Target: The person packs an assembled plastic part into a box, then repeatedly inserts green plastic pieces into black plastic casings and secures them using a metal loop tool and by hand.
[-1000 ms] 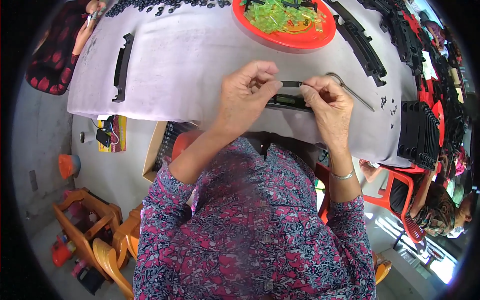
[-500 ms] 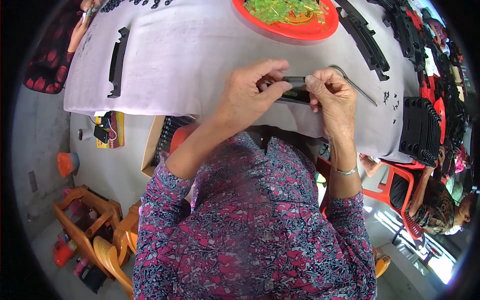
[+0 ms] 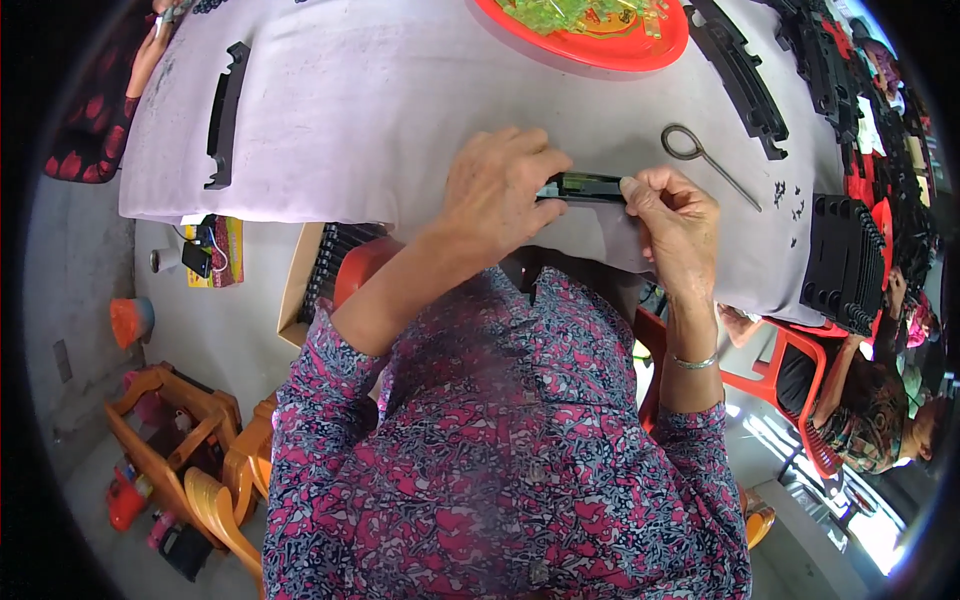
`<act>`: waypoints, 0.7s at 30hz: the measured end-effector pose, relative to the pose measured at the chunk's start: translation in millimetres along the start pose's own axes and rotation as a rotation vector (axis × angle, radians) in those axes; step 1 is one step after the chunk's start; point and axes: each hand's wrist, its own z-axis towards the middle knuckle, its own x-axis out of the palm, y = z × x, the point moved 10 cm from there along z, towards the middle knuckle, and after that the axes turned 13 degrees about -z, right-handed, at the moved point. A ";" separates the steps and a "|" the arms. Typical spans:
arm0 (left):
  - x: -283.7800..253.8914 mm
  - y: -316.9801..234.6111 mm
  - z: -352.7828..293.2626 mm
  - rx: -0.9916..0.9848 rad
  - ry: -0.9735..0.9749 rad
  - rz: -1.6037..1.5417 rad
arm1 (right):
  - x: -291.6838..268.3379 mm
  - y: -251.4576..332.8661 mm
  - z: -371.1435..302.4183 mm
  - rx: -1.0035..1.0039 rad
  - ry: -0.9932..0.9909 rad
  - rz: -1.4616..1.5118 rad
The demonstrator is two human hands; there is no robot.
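Note:
Between my two hands, just above the table's near edge, is a long black plastic part [image 3: 592, 186] with a greenish insert showing in its channel. My left hand [image 3: 500, 185] grips its left end, fingers behind and thumb in front. At the other end, my right hand [image 3: 675, 210] pinches the part between thumb and curled fingers. A metal rod with a ring handle [image 3: 688, 148] lies on the cloth beyond my right hand. Beyond my hands, a red plate [image 3: 600, 60] holds translucent yellow-green pieces [image 3: 575, 14].
Long black plastic parts lie at the left [image 3: 226, 115] and far right [image 3: 738, 80] of the cloth-covered table [image 3: 330, 110]. A black stack [image 3: 842, 262] stands at the right edge near small black bits [image 3: 790, 200]. Other people sit at left and right; an open carton [image 3: 303, 285] is below the edge.
The black part now faces up more, so its channel and greenish insert show. My left hand has turned over it, and the ringed rod is fully in sight.

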 end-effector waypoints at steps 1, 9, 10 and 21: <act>2.2 -0.1 -0.6 -0.003 0.000 -0.001 | 3.0 -0.5 -0.1 -0.003 0.002 -0.013; 4.5 0.6 -1.4 -0.037 -0.017 -0.024 | 8.7 2.0 1.1 -0.035 -0.042 -0.124; 4.9 1.3 -2.0 -0.039 -0.019 -0.024 | 9.1 1.6 1.2 -0.031 -0.045 -0.135; 3.1 0.1 -4.4 -0.029 -0.057 -0.046 | 4.8 8.1 -1.3 -0.111 -0.203 -0.324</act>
